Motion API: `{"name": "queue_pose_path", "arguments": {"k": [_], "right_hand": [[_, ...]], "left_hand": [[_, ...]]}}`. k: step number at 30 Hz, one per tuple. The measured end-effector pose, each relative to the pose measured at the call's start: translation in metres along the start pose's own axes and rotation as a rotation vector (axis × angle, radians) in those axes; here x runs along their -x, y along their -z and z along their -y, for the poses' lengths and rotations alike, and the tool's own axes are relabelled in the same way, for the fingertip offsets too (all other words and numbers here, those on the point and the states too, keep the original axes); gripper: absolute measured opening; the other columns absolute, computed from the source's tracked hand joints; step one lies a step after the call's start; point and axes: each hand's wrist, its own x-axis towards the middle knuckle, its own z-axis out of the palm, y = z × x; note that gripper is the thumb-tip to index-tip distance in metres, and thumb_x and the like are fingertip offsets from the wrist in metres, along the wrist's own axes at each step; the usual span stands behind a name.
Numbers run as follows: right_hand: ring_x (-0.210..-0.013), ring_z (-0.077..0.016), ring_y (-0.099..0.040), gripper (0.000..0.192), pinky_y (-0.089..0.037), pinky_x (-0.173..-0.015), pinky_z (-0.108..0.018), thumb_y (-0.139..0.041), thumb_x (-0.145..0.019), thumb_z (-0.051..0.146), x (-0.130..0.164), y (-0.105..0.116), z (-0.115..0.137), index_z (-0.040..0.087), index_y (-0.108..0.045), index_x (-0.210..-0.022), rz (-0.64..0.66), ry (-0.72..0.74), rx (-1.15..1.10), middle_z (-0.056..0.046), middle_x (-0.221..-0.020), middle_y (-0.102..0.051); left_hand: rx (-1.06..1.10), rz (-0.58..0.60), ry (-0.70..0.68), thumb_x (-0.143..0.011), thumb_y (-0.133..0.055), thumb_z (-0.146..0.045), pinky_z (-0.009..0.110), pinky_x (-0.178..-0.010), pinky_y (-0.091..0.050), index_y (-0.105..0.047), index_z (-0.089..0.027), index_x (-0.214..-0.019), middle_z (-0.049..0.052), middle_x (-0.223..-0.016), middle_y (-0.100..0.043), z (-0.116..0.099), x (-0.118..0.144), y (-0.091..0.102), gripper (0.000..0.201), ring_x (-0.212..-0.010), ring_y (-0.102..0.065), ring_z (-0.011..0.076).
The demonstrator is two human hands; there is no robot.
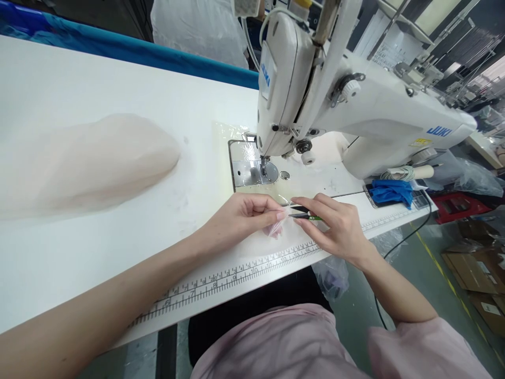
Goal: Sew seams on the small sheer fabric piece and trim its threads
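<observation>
Just in front of the sewing machine, my left hand pinches a small gathered piece of sheer pale pink fabric between thumb and fingers. My right hand grips thread snips with dark blades and a bit of green on the handle. The blades point left and meet the fabric's edge at my left fingertips; whether they are closed on it I cannot tell. Behind both hands lie the metal needle plate and the presser foot.
Sheer beige fabric lies on the white table to the left. A printed ruler runs along the front edge. At right, a blue cloth rests on a dark tray beside a thread cone. Cartons stand on the floor.
</observation>
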Motion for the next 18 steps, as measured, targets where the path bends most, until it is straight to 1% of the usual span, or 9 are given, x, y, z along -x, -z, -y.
{"name": "queue_pose_path", "arguments": {"k": [5,12,18], "right_hand": [[-0.06,-0.0093,-0.052,0.031,-0.038,-0.053,-0.022,-0.053,-0.093,0.034,-0.0002,0.0005,0.0,0.018,-0.062,-0.118,0.007,-0.002,0.001,-0.001,-0.079,-0.062],[-0.06,-0.0091,-0.052,0.032,-0.038,-0.053,-0.022,-0.054,-0.092,0.033,-0.0003,0.0008,0.0,0.016,-0.062,-0.118,0.004,0.004,0.004,-0.001,-0.078,-0.061],[-0.059,-0.0089,-0.052,0.032,-0.038,-0.052,-0.022,-0.053,-0.093,0.034,0.0001,0.001,-0.0003,0.017,-0.062,-0.118,0.012,0.003,0.011,0.0,-0.079,-0.062]], "left_hand": [[0.0,-0.002,-0.005,-0.088,-0.059,-0.033,0.027,-0.073,-0.051,-0.067,-0.018,-0.073,-0.001,-0.065,-0.065,-0.0005,-0.0004,-0.0002,0.023,-0.065,-0.062,0.0119],[0.012,-0.004,-0.001,-0.088,-0.06,-0.032,0.025,-0.073,-0.051,-0.066,-0.018,-0.072,-0.001,-0.065,-0.065,-0.0007,-0.0002,-0.0004,0.023,-0.065,-0.062,0.0111],[-0.012,-0.011,0.005,-0.087,-0.059,-0.035,0.029,-0.074,-0.053,-0.066,-0.018,-0.071,0.0,-0.065,-0.066,-0.0015,0.0,-0.0006,0.024,-0.065,-0.062,0.0128]]}}
